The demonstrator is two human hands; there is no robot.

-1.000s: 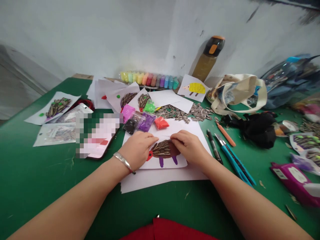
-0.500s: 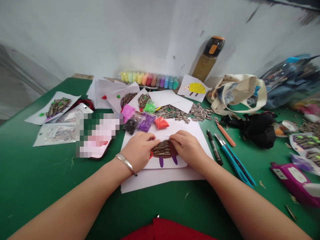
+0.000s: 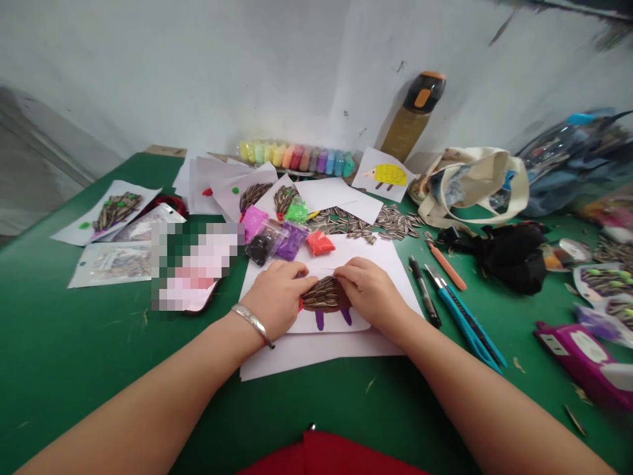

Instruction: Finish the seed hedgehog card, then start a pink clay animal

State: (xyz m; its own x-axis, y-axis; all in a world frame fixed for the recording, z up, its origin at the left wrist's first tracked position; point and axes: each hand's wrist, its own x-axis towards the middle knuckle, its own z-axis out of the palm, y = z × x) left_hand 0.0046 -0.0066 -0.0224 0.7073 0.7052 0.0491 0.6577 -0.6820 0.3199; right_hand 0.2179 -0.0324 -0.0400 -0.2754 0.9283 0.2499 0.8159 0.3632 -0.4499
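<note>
A hedgehog picture (image 3: 321,295) lies in front of me on white paper (image 3: 316,359). Striped sunflower seeds overlap across its brown body, which has purple legs and a bit of red at the left. My left hand (image 3: 279,293), wearing a silver bracelet (image 3: 251,322), is closed at the picture's left end, thumb and curled fingers against the seeded part. At the right end of the body, my right hand (image 3: 368,290) is closed in a pinch. Its fingertips hide whatever is between them; a thin line shows just left of them.
Bags of coloured clay (image 3: 291,241) and loose seeds (image 3: 395,223) lie beyond the paper. To the right are a black pen (image 3: 424,292), blue cutter (image 3: 467,323) and orange tool (image 3: 446,265). A phone (image 3: 200,300) lies left; a bottle (image 3: 408,122) stands at the wall.
Both hands keep nearly the same place and grip. The whole view has shifted very slightly; nothing else visibly differs.
</note>
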